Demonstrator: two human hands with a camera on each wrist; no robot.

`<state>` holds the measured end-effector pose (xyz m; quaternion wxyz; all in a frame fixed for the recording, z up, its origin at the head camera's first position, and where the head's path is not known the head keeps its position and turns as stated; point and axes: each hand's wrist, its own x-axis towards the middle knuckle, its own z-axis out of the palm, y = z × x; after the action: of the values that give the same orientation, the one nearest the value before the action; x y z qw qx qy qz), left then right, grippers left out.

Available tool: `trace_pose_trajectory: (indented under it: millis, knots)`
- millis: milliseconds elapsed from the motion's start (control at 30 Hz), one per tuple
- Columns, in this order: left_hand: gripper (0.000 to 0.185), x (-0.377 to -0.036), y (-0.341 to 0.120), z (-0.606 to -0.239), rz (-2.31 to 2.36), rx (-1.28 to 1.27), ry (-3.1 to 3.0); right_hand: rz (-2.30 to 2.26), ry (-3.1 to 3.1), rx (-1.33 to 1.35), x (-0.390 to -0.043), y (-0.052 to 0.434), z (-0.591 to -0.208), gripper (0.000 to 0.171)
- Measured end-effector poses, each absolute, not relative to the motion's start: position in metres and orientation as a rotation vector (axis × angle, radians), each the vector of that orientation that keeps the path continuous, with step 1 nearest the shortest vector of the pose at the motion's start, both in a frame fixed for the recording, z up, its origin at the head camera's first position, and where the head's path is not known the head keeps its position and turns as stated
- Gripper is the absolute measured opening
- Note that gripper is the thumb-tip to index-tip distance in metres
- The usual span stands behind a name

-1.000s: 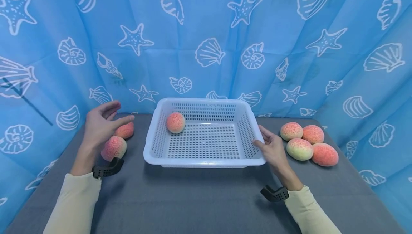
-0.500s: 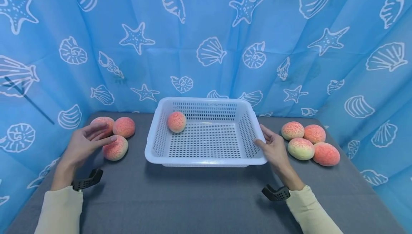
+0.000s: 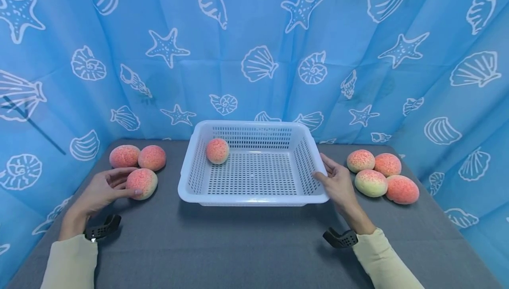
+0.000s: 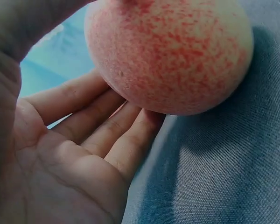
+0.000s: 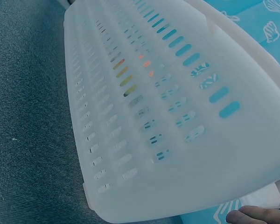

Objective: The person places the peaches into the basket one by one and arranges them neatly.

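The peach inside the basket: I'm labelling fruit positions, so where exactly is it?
In the head view, the peach sits in the far left corner of the basket, across from the right hand, which holds the basket's right side.

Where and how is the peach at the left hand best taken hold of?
Probably round the widest part of the peach, coming from the person's left, with the thumb on the near side and fingers on the far side, as the left hand has it. It is round with no handle showing, and two more peaches sit behind it.
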<state>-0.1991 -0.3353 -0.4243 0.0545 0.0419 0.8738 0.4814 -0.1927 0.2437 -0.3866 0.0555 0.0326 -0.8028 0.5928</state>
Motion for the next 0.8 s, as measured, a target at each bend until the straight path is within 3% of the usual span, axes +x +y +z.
trace_pose_trajectory:
  millis: [200, 433, 600, 800]
  knots:
    - [0.07, -0.194, -0.331, -0.409, 1.803, 0.229, 2.556, 1.804, -2.428, 0.101, -0.193, 0.244, -0.386, 0.065]
    - [0.063, -0.195, -0.285, -0.347, 2.243, 0.514, 2.37, 1.804, -2.429, 0.101, -0.195, 0.244, -0.387, 0.066]
    - [0.063, -0.22, -0.235, -0.31, 2.09, 0.591, 2.519, 1.814, -2.427, 0.083, -0.194, 0.245, -0.387, 0.067]
    - [0.061, -0.259, -0.18, -0.293, 2.007, 0.677, 2.442, 1.81, -2.429, 0.097, -0.194, 0.244, -0.387, 0.068]
